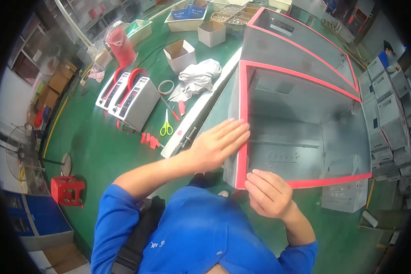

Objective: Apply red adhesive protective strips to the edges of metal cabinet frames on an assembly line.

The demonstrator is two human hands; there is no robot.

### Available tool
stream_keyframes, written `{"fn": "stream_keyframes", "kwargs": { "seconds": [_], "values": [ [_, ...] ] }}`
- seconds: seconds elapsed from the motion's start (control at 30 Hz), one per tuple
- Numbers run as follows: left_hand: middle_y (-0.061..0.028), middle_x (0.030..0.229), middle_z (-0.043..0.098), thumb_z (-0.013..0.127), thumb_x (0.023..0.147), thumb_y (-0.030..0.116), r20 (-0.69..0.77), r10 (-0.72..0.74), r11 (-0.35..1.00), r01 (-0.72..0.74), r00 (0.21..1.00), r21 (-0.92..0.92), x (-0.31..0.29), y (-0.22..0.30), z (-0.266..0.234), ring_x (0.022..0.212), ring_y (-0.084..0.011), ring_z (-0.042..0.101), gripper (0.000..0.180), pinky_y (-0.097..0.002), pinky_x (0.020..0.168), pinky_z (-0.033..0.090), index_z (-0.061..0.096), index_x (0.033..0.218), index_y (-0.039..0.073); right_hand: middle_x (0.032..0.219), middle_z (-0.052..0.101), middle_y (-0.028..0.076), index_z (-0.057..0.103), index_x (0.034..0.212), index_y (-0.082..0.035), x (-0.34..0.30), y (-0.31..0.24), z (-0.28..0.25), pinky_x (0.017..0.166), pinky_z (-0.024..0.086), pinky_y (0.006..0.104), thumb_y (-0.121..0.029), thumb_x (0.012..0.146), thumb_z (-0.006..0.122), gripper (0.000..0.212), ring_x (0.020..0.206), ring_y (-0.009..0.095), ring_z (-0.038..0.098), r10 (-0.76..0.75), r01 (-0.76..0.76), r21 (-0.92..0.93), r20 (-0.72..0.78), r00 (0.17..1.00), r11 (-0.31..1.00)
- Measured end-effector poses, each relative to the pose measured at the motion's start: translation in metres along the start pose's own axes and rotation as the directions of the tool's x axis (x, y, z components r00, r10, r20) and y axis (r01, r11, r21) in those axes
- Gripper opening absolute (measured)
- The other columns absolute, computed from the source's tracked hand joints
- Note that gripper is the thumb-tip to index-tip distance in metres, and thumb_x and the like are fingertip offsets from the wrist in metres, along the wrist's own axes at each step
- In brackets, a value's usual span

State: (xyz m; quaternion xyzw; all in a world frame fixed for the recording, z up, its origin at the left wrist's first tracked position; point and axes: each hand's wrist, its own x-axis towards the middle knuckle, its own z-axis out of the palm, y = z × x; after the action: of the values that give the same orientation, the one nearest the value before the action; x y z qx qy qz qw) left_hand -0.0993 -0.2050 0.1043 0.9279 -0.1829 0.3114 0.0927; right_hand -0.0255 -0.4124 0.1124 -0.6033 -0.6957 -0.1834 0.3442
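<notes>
A grey metal cabinet (pixel 301 128) lies in front of me, its open side framed with red tape (pixel 324 182). Flat along the taped left edge lies my left hand (pixel 221 141), fingers straight and close together. At the near left corner, my right hand (pixel 270 194) has its fingers bent and pressed together on the red tape; its thumb is partly hidden. Behind stands a second grey cabinet (pixel 301 57), also edged in red. To the left are green-handled scissors (pixel 166 128), short red tape pieces (pixel 150 140) and a tape roll (pixel 166 87).
Two white tape dispensers (pixel 134 101) stand at the left beside a red roll (pixel 120 45). A white rag (pixel 198 77) and open cartons (pixel 180 55) lie farther back. A red stool (pixel 67 191) is at lower left. Grey cabinets (pixel 388 107) are stacked at right, near a co-worker (pixel 388 57).
</notes>
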Motion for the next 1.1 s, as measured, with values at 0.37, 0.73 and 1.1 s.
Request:
{"fn": "stream_keyframes", "kwargs": {
  "seconds": [0.37,0.73,1.1],
  "values": [
    [-0.0202,0.113,0.053,0.051,0.069,0.002,-0.005,0.027,0.999,-0.027,1.000,-0.039,-0.001,-0.009,0.005,0.106,-0.0329,0.052,0.041,-0.0413,0.091,0.043,0.052,0.109,-0.007,0.086,0.062,0.010,0.062,0.081,-0.001,0.001,-0.002,0.000,0.069,0.052,0.0304,-0.001,0.062,0.059,0.019,0.082,0.023,0.061,0.013,-0.013,0.009,-0.023,1.000,1.000],
    [-0.0177,0.121,0.047,0.048,0.072,0.001,-0.050,-0.041,0.984,0.049,0.998,0.172,0.042,-0.138,0.054,0.115,-0.0309,0.044,0.044,-0.0383,0.093,0.039,0.046,0.116,-0.002,0.085,0.062,0.010,0.062,0.081,-0.001,-0.001,-0.002,0.004,0.069,0.052,0.0299,-0.003,0.059,0.059,0.022,0.080,0.023,0.061,0.042,-0.042,-0.025,-0.024,0.999,0.999],
    [-0.0215,0.127,0.041,0.049,0.071,-0.001,-0.020,-0.114,0.974,0.116,0.993,0.195,0.035,-0.117,0.054,0.119,-0.0326,0.040,0.051,-0.0394,0.098,0.034,0.041,0.120,-0.005,0.093,0.061,0.014,0.059,0.093,0.001,0.008,-0.005,-0.008,0.071,0.052,0.0328,0.003,0.063,0.059,0.031,0.085,0.029,0.061,0.206,-0.204,0.218,0.017,0.978,0.954]
  ]
}}
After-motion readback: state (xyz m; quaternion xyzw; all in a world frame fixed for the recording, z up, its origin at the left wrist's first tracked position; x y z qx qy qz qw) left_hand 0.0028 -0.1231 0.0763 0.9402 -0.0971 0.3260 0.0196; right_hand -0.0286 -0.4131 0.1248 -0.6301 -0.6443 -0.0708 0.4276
